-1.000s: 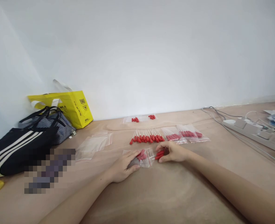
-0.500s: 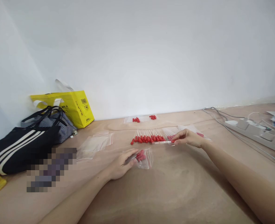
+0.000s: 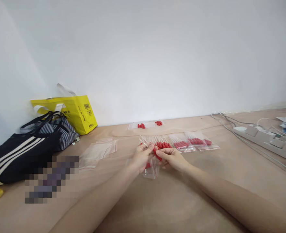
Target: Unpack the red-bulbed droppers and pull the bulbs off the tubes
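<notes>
My left hand [image 3: 141, 158] is closed around a few thin white sticks with red heads [image 3: 145, 141], which slant up to the left. My right hand [image 3: 174, 158] pinches at their red ends, close against my left fingers. How many sticks are held is hard to see. Under my hands lies a clear zip bag [image 3: 153, 173] with something red in it, partly hidden. Just behind, a row of similar red-headed sticks [image 3: 165, 145] lies side by side, its left part covered by my hands. To its right are zip bags with red-headed sticks [image 3: 198, 141] inside.
Flat clear zip bags [image 3: 95, 154] lie to the left. Against the wall is a clear packet with red pieces [image 3: 141, 126]. A black striped bag [image 3: 33, 147] and a yellow bag [image 3: 81, 113] stand at left. A power strip [image 3: 264, 139] with cables is at right.
My left hand has lifted from the zip bag and moved slightly right. My right hand has come left from beside the row, and both hands now meet at the red-headed sticks.
</notes>
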Motion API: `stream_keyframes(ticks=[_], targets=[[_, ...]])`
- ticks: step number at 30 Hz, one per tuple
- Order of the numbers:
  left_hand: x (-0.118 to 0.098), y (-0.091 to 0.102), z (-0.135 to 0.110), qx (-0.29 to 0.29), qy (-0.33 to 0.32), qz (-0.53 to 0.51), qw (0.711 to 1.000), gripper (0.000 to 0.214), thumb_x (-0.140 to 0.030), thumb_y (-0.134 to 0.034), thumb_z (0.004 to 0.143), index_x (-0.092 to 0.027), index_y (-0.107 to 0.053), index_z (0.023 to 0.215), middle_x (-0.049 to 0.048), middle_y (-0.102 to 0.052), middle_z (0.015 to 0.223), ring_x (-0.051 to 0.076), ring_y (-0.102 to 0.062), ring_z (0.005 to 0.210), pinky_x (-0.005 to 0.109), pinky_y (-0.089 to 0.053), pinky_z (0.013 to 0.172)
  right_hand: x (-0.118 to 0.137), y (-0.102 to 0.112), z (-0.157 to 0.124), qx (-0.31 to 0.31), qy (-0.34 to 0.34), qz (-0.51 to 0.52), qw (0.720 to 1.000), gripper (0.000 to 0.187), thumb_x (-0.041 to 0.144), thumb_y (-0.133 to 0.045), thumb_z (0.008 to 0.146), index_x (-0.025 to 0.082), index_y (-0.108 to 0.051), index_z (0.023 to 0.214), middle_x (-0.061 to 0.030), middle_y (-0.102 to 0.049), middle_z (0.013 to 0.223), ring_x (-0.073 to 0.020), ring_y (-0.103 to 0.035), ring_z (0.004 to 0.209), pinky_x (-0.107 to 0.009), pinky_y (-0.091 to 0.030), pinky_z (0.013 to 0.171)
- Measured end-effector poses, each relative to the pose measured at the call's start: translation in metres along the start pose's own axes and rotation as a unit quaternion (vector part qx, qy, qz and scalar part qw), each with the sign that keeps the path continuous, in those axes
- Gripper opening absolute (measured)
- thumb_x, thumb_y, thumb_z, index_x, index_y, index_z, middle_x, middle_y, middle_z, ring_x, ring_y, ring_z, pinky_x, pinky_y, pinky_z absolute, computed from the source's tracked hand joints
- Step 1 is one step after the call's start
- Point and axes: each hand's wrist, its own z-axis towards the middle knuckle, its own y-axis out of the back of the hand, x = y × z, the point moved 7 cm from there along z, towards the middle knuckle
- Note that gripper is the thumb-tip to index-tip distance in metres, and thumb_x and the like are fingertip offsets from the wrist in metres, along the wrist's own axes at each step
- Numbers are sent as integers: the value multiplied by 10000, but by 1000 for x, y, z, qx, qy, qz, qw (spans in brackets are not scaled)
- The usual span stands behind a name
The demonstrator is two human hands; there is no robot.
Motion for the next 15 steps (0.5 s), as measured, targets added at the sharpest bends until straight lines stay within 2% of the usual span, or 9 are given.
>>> stream_keyframes(ticks=[2,5,7,9,12,15], targets=[[-12,18,13,-5,12,71,997,138,-237,-472,818,-139,-508,728,6,-615,651,102,-612,627,249,-496,666,3,10,3,-26,18,-43,999,332,477,-638,612,156,-605,688,-1,-587,648,-83,-537,509,-171,-378,393],[-25,56,39,-7,47,125,991,140,-211,-571,739,-138,-488,653,-28,-579,517,90,-577,489,224,-477,572,2,24,7,-62,32,-81,994,319,469,-620,622,155,-568,628,16,-552,593,-61,-472,458,-161,-316,365],[-25,81,55,-14,80,169,982,205,-221,-617,690,-135,-466,582,-36,-545,435,82,-532,402,211,-452,512,1,28,10,-67,52,-116,990,295,443,-607,635,152,-567,613,31,-520,529,-57,-428,429,-171,-299,374],[-18,98,66,-16,112,213,970,249,-238,-642,659,-130,-459,528,-25,-530,390,79,-496,351,203,-423,466,2,26,11,-59,89,-166,980,258,396,-592,652,145,-580,595,28,-526,511,-64,-428,443,-188,-324,421],[-2,107,76,-21,148,266,952,251,-259,-652,649,-130,-471,531,-21,-528,374,77,-468,319,197,-392,424,0,19,10,-39,120,-250,960,188,319,-583,658,142,-615,604,5,-580,558,-85,-469,497,-207,-359,492],[8,104,83,-32,157,306,938,217,-293,-644,671,-132,-509,614,-35,-534,411,77,-486,344,194,-400,432,0,12,6,-26,141,-319,937,140,289,-585,652,162,-640,638,-2,-606,606,-101,-497,537,-213,-364,514]])
